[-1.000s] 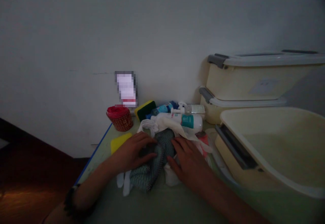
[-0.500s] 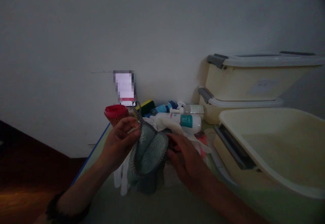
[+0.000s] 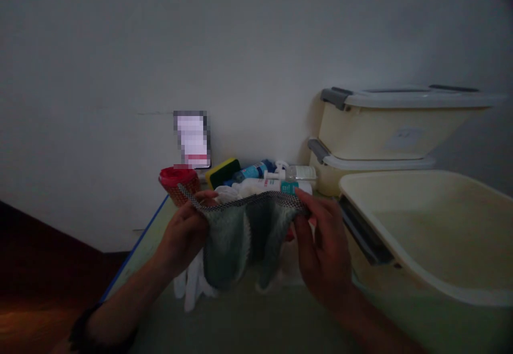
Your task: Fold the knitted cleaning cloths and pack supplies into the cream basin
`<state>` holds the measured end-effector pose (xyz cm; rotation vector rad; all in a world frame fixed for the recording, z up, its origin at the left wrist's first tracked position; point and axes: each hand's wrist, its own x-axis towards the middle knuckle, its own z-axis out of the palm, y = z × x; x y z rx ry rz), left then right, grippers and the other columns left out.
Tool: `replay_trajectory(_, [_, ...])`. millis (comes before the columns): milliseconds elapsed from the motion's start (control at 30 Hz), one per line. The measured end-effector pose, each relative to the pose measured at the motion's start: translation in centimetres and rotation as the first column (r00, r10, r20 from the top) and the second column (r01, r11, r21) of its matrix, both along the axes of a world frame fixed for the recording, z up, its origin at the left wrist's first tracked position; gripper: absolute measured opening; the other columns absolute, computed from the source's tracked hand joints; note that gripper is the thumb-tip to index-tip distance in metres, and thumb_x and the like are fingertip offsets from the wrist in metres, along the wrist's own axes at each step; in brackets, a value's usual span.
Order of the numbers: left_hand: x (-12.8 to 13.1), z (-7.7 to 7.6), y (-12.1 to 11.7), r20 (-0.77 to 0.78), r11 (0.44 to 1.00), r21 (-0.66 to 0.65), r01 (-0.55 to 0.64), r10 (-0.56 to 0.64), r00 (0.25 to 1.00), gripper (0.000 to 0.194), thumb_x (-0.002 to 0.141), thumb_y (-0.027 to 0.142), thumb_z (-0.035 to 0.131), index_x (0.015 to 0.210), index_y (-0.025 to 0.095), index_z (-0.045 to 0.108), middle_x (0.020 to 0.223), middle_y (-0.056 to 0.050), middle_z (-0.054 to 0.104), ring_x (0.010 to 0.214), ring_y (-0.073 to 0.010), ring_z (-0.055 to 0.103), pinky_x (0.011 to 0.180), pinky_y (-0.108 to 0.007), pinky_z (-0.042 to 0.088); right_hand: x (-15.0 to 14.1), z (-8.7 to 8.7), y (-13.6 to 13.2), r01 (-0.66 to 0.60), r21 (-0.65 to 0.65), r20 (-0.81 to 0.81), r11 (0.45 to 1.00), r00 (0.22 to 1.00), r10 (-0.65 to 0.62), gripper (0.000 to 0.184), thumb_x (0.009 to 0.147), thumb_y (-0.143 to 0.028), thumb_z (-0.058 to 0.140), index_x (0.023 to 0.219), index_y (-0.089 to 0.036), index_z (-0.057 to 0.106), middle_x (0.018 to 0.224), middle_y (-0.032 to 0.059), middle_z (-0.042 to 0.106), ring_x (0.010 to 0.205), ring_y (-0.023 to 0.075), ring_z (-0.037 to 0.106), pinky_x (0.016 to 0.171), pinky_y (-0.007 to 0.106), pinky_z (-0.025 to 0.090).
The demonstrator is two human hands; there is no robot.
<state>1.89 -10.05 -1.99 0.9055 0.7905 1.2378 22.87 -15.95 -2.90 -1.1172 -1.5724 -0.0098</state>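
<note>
A grey-green cleaning cloth (image 3: 228,241) with a black-and-white checked border hangs in folds between my two hands, above the table. My left hand (image 3: 186,233) pinches its upper left corner, where a strip of the border, perhaps a loop, sticks up. The upper right edge is gripped by my right hand (image 3: 324,241), thumb below and fingers above. White gloves (image 3: 192,284) lie partly under the cloth. Just behind it are a white pump bottle (image 3: 266,184) with a teal label and a yellow-and-black sponge (image 3: 222,173).
A red roll (image 3: 180,183) stands at the table's left edge, near a propped phone (image 3: 193,140). Blue (image 3: 254,171) and clear bottles (image 3: 300,173) lie by the wall. On the right are an open cream bin (image 3: 401,188) and two stacked lidded boxes (image 3: 360,129).
My hands have moved apart, stretching the cloth's top edge wide between them. My right hand has shifted right and now grips the border. The view has shifted slightly.
</note>
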Motion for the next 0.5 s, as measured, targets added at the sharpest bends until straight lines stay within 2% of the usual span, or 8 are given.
replay_trajectory(67, [0.0,0.1,0.2,0.024,0.999,-0.014,-0.029,0.029,0.999,0.038,0.054,0.014,0.069,0.091,0.017,0.064,0.071,-0.001,0.063,0.063,-0.0142,0.059,0.057,-0.022,0.049,0.1,-0.1,0.0,0.016,-0.050,0.014,0.999,1.000,-0.016,0.038,0.088,-0.010,0.038,0.122,-0.027,0.045,0.108,0.0054,0.042,0.098,0.0167,0.047,0.083,0.035,0.046])
replay_trajectory(200, [0.5,0.1,0.0,-0.043,0.998,-0.016,-0.065,0.065,0.997,0.039,0.060,0.012,0.066,0.098,0.018,0.061,0.074,0.000,0.065,0.067,-0.0139,0.061,0.063,-0.023,0.049,-0.2,-1.0,0.2,-0.033,-0.276,0.075,0.960,0.996,0.055,0.025,0.089,-0.014,0.036,0.105,-0.024,0.052,0.117,0.0082,0.032,0.108,0.0225,0.043,0.087,0.045,0.044])
replay_trajectory(267, [0.9,0.1,-0.2,-0.080,0.997,-0.037,-0.071,0.068,0.994,0.040,0.061,0.013,0.064,0.100,0.019,0.060,0.076,0.001,0.066,0.069,-0.0149,0.061,0.064,-0.024,0.049,-0.4,-1.1,0.1,-0.029,-0.315,0.109,0.949,0.992,0.066,0.022,0.088,-0.013,0.037,0.100,-0.024,0.051,0.122,0.0082,0.030,0.114,0.0254,0.039,0.090,0.050,0.040])
replay_trajectory(367, [1.2,0.1,-0.2,-0.131,0.984,-0.076,-0.162,0.151,0.980,0.032,0.062,0.012,0.059,0.093,0.018,0.062,0.074,0.002,0.064,0.066,-0.0135,0.059,0.058,-0.021,0.046,-0.3,-0.8,-0.2,-0.031,-0.199,0.113,0.979,0.992,0.054,0.026,0.086,-0.009,0.036,0.099,-0.028,0.049,0.123,0.0057,0.030,0.114,0.0249,0.039,0.092,0.052,0.035])
replay_trajectory(500, [0.6,0.5,0.7,-0.085,0.936,-0.062,-0.346,0.341,0.936,0.019,0.066,0.008,0.050,0.076,0.019,0.062,0.062,0.003,0.058,0.057,-0.0120,0.053,0.050,-0.020,0.042,-0.2,0.0,-0.7,-0.026,-0.035,0.020,0.999,0.999,0.027,0.028,0.084,-0.004,0.036,0.089,-0.029,0.049,0.118,0.0020,0.030,0.110,0.0202,0.039,0.088,0.043,0.037])
